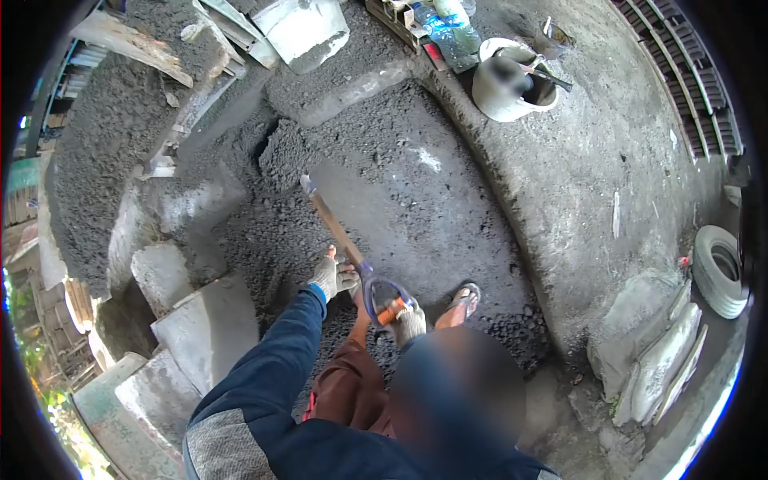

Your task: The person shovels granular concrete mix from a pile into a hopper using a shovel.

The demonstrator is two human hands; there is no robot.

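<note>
A shovel [334, 222] with a wooden shaft slants across the middle, its blade end in a heap of dark, gritty mix [288, 156]. My right hand [409, 323], in a pale knitted glove, is closed around the orange crossbar of its purple D-handle [370, 282]. Close beside the lower shaft is my left hand [334, 277], gloved too, with a bare thumb raised and fingers stretched toward the wood. Whether those fingers touch the shaft is hard to see.
A white bucket [488, 90] with a tool across it stands on the raised ledge, near plastic bottles [448, 36]. Concrete slabs [206, 324] lean at left. At right lie a tyre [718, 272] and stacked sacks [660, 372]. My sandalled foot [464, 302] rests on the floor.
</note>
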